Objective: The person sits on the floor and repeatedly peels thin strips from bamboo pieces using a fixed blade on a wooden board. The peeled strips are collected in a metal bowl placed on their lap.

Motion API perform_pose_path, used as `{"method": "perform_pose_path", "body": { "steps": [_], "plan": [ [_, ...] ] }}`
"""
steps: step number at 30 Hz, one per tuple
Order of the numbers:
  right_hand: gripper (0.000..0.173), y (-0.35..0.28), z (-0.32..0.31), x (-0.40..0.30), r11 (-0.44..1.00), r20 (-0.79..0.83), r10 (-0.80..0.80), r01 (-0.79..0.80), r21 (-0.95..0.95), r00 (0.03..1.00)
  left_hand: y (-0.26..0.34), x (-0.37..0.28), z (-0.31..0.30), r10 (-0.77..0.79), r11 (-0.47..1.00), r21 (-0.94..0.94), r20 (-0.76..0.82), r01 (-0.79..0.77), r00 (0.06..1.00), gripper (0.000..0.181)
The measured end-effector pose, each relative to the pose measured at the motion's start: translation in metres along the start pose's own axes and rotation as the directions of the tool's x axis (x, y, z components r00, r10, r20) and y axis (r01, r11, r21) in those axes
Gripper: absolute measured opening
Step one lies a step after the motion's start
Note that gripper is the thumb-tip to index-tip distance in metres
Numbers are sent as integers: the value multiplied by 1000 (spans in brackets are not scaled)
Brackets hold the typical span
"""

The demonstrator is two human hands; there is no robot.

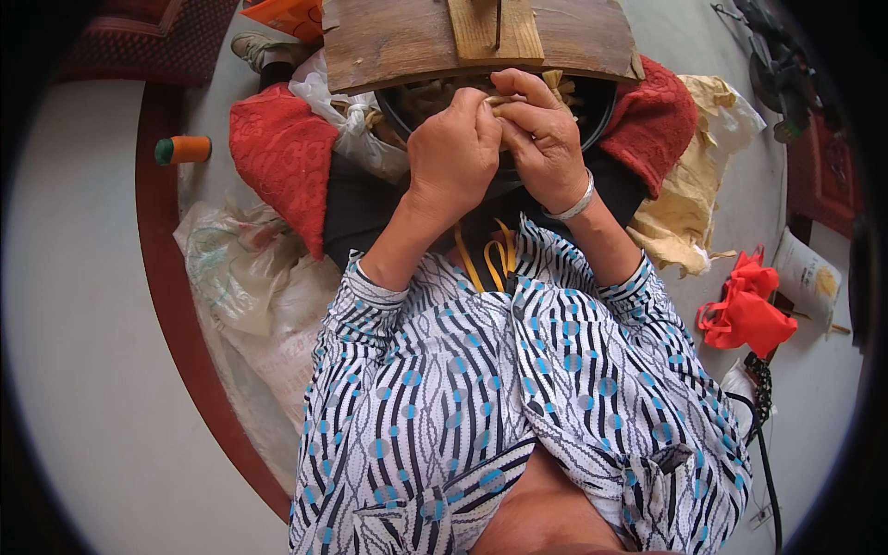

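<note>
My left hand [454, 149] and my right hand [544, 139] meet over a black basin [605, 118]. Their fingertips pinch a small pale tan strip [496, 101], mostly hidden by the fingers; its material is unclear. Inside the basin lie more tan pieces [433, 94]. A knotted tan piece [553, 80] stands just beyond my right fingers. Across the far side of the basin rests a wooden board [388, 45], with a smaller wood block [496, 41] on it. A thin dark metal spike [498, 24] rises from the block.
Red cloths [284, 152] cover my knees. An orange thread spool [189, 149] lies left, above a plastic sack [243, 277]. Filled white plastic bag [361, 128] sits by the basin. At right are crumpled tan sheeting [683, 187], a red bag [749, 309] and a white container [808, 277].
</note>
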State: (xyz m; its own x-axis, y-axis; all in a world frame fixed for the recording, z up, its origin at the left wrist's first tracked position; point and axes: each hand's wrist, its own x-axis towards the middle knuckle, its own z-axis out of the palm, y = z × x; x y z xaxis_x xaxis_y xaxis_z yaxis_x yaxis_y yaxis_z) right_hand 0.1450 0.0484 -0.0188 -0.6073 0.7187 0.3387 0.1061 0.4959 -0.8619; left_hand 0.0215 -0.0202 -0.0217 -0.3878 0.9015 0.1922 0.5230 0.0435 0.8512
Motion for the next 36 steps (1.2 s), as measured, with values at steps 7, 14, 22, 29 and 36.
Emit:
{"method": "perform_pose_path", "body": {
  "steps": [7, 14, 22, 29, 36],
  "plan": [
    [12, -4, -7, 2, 632, -138, 424, -183, 753, 895, -12, -23, -14, -205, 444, -680, 557, 584, 805, 27],
    [24, 6, -38, 18, 929, -137, 153, -95, 357, 979, -5, -23, -29, 231, 958, 168, 41, -234, 972, 12],
    [18, -12, -60, 13, 909, 439, 20, 167, -382, 898, 2, -15, -30, 299, 944, 113, 103, -310, 949, 11],
    [16, -12, -73, 18, 827, 577, -203, 454, -332, 791, -3, -32, -47, 103, 990, 45, 435, -136, 895, 10],
    [31, -9, -29, 14, 993, 134, 24, -40, 115, 991, -13, -49, -54, -261, 489, -690, 468, 534, 844, 26]
  ]
}}
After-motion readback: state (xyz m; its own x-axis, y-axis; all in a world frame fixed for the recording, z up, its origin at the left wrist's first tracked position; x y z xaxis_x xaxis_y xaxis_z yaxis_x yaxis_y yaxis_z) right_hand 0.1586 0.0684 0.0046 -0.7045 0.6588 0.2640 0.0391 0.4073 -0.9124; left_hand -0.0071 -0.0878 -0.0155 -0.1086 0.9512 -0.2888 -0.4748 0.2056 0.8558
